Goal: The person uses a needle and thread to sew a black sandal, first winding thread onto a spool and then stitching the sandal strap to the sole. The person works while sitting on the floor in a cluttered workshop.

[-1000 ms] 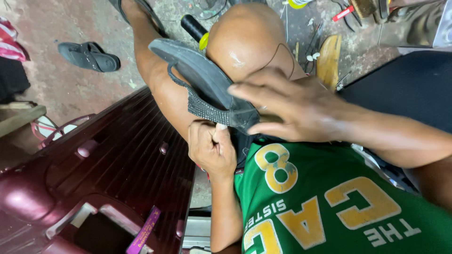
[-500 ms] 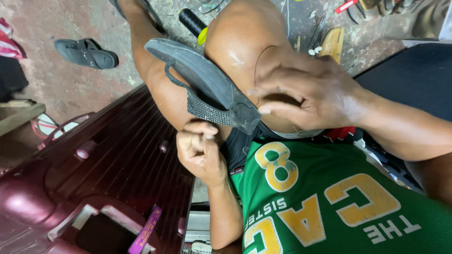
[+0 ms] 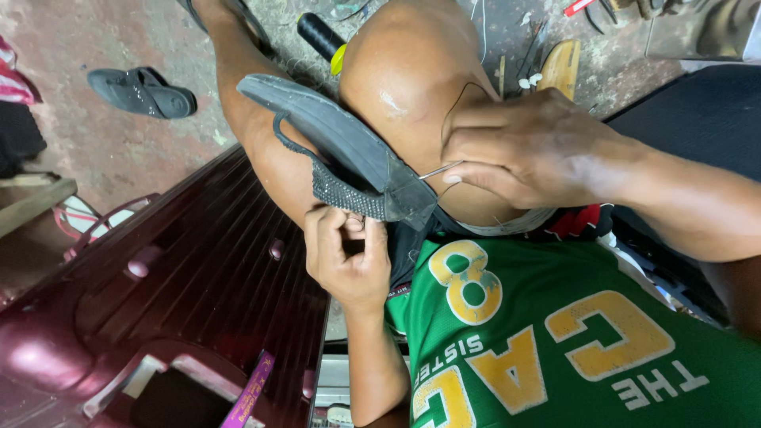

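A dark grey sandal (image 3: 337,139) with a studded strap (image 3: 337,190) lies sole-up across my bare knee (image 3: 404,71). My right hand (image 3: 531,150) sits just right of the sandal's end and pinches a thin metal needle (image 3: 438,170) whose tip touches that end. A black thread (image 3: 453,107) loops from this hand over the knee. Below the sandal, my left hand (image 3: 345,257) is closed, its fingers pinching at the underside of the strap. A green jersey (image 3: 555,349) with yellow print fills the lower right.
A maroon hard suitcase (image 3: 182,293) lies at lower left beside my leg. A second dark sandal (image 3: 143,91) rests on the concrete floor at upper left. A black thread spool with a yellow end (image 3: 321,36), a wooden piece (image 3: 559,67) and small tools lie beyond the knee.
My right hand has slid off the top of the sandal to the right, and the needle now shows at the sandal's end. My left hand has dropped slightly under the strap.
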